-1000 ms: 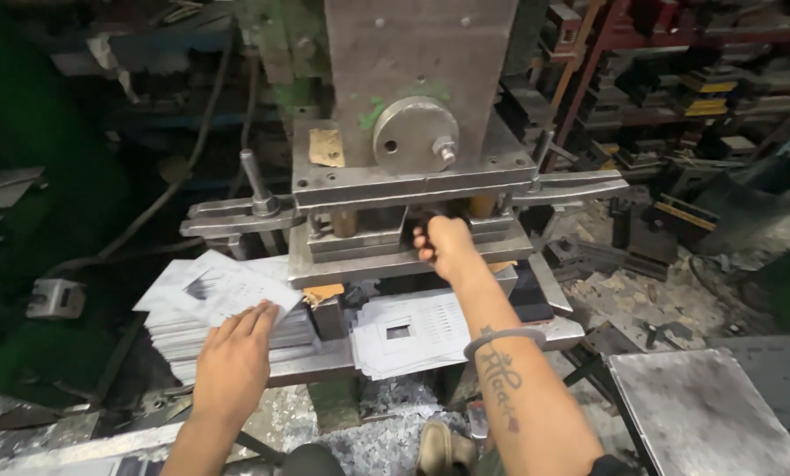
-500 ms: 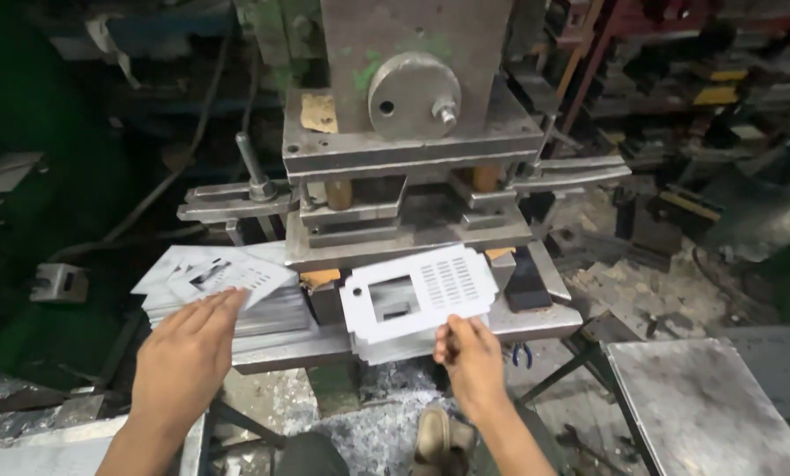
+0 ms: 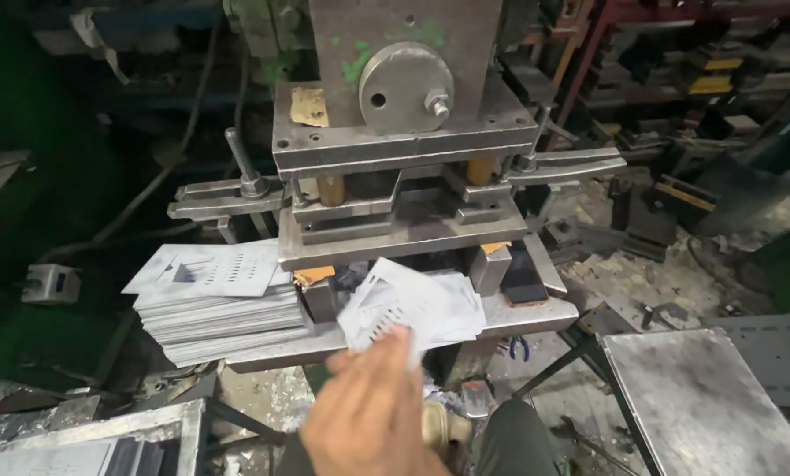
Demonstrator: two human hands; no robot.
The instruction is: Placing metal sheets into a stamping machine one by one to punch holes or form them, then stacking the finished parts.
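One hand (image 3: 373,414), side unclear, is gripping a punched metal sheet (image 3: 395,304) just before the press (image 3: 404,141); sheet stack (image 3: 218,304) is sitting left. Other hand isn't showing.

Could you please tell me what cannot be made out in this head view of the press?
- Hand at bottom centre: blurred and partly cut off by the lower edge; left or right cannot be told. The other hand is out of view.
- Punched metal sheet: motion-blurred, its hole pattern unclear.
- Die opening of the press: in shadow.
- Stack of sheets: its count cannot be told.
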